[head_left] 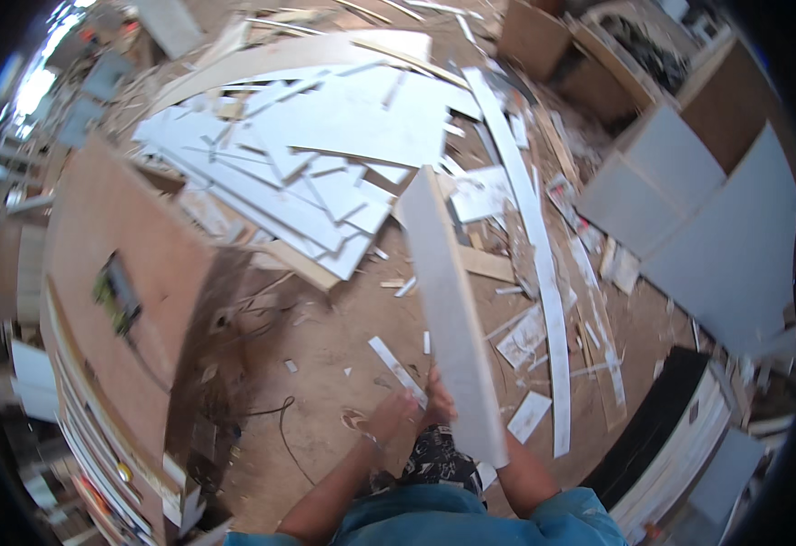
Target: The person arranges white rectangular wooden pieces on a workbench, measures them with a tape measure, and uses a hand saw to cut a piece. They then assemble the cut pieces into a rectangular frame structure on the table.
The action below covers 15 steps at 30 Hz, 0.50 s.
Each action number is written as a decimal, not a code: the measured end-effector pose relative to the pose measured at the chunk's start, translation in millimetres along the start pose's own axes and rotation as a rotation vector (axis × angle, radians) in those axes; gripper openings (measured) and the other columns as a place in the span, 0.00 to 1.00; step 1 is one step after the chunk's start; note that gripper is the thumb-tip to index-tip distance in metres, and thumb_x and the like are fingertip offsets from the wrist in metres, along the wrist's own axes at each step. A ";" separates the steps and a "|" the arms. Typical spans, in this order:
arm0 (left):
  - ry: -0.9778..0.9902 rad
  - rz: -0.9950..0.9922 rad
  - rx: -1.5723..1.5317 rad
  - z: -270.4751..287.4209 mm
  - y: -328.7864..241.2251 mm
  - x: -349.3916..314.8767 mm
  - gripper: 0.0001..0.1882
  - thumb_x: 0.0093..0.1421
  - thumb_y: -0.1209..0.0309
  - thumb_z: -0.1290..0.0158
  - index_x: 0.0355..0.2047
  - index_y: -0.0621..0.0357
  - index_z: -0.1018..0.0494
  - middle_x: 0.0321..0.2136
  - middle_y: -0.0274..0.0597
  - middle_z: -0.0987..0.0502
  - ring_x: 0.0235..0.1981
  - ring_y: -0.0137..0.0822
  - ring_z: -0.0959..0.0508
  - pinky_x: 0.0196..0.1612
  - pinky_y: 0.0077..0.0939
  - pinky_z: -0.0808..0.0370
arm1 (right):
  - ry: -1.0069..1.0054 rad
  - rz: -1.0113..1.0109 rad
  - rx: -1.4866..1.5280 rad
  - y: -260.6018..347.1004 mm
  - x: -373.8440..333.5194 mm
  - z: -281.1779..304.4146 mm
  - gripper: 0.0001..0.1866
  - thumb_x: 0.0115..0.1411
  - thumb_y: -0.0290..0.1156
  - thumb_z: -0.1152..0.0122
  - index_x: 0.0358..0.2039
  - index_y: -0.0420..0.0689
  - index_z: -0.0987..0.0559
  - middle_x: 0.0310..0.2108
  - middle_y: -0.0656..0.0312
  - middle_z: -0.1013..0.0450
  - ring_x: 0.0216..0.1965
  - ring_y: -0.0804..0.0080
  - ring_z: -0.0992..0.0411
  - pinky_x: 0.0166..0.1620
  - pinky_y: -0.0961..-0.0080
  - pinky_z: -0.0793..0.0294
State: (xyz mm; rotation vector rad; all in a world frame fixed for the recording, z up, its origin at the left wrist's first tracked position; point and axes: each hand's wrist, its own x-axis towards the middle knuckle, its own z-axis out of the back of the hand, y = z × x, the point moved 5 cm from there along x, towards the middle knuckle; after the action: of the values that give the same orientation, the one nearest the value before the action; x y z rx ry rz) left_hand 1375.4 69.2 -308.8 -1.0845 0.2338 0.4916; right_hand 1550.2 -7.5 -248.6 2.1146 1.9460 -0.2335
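Pale grey-white, a long board [457, 318] extends away from the person's teal shirt [425, 520], above the littered floor [325, 350], its far end overlapping a pile of white panels [362, 109] in view. The right hand [440, 399] grasps the board's near part; the left hand [392, 418] is just beside, blurred, its grip impossible to tell.

You have two hands [394, 417] in view and one pale board [453, 318]. You can also count one power tool [120, 296], one brown bench top [163, 305], one dark cord [284, 429] and one long white strip [549, 309]; the white offcuts [366, 114] overlap too much for you to count.
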 end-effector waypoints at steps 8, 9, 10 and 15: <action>-0.629 -0.166 -1.600 307.3 -13.0 -211.0 0.37 0.73 0.40 0.60 0.67 0.58 0.37 0.61 0.44 0.29 0.63 0.39 0.30 0.68 0.40 0.36 | 0.532 -0.879 0.393 -262.8 37.2 -250.0 0.42 0.67 0.63 0.54 0.57 0.30 0.35 0.25 0.55 0.34 0.20 0.65 0.33 0.22 0.72 0.33; -0.683 -0.289 -1.606 330.9 -5.6 -253.2 0.37 0.73 0.40 0.59 0.67 0.58 0.37 0.62 0.44 0.29 0.63 0.39 0.31 0.69 0.39 0.36 | 0.514 -0.995 0.367 -294.6 34.8 -270.6 0.41 0.67 0.62 0.53 0.57 0.30 0.35 0.25 0.54 0.34 0.20 0.65 0.33 0.22 0.72 0.33; -0.784 -0.265 -1.562 343.0 8.3 -292.5 0.37 0.72 0.40 0.58 0.67 0.58 0.38 0.62 0.43 0.30 0.64 0.39 0.31 0.68 0.40 0.36 | 0.467 -1.019 0.230 -324.8 36.0 -282.4 0.41 0.67 0.62 0.53 0.57 0.30 0.35 0.25 0.54 0.33 0.20 0.65 0.33 0.22 0.72 0.33; -1.309 -0.081 -1.662 319.9 89.6 -455.9 0.40 0.70 0.37 0.56 0.69 0.55 0.40 0.64 0.42 0.31 0.64 0.43 0.31 0.67 0.46 0.35 | 0.510 -1.087 -0.305 -464.6 61.8 -280.9 0.36 0.67 0.51 0.42 0.60 0.30 0.32 0.35 0.46 0.27 0.34 0.60 0.26 0.34 0.69 0.26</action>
State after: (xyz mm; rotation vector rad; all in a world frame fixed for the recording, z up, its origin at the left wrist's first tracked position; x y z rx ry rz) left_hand 917.6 264.8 -43.6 -2.0190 -1.6469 1.2723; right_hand 1078.3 167.2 -35.7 0.7876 2.9934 0.4335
